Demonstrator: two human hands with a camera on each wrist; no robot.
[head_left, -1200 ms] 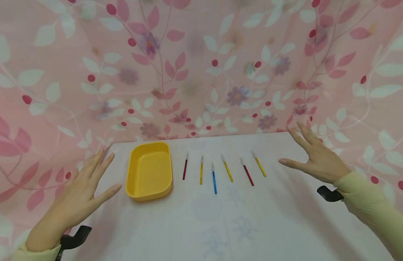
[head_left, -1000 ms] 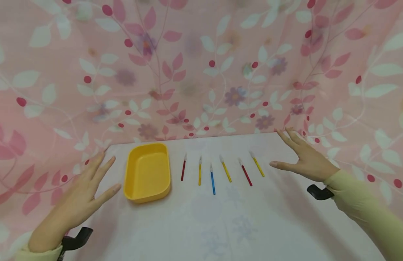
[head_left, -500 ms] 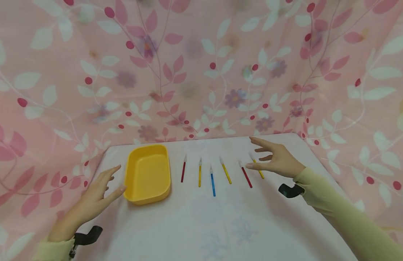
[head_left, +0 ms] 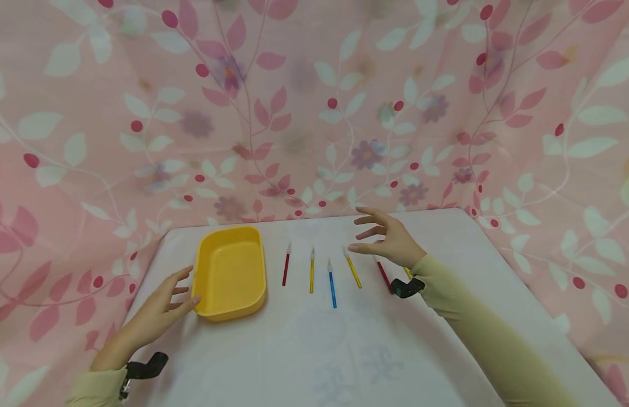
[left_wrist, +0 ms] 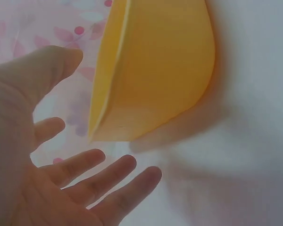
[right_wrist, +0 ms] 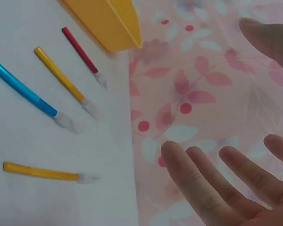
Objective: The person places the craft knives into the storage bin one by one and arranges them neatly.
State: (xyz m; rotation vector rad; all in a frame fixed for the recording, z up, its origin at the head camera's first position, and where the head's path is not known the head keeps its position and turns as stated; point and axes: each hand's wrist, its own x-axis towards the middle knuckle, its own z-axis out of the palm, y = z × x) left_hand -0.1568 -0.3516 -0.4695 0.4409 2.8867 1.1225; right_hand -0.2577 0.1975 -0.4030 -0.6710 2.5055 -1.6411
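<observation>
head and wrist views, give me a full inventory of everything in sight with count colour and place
tray: 1, yellow, left part of the table
red sticks: 2, red with pale tips, first and fifth from the left
yellow sticks: 3, yellow with pale tips, second, fourth and sixth; the sixth mostly hidden
blue stick: 1, blue with pale tip, third
tablecloth: 1, white with faint blue pattern, under the tray and sticks
floral backdrop: 1, pink with leaves and flowers, behind and beside the table
wrist devices: 2, black, one at each wrist
sleeves: 2, pale yellow-green, on both arms
left hand: 1, bare, beside the tray
right hand: 1, bare, over the table's far right part
</observation>
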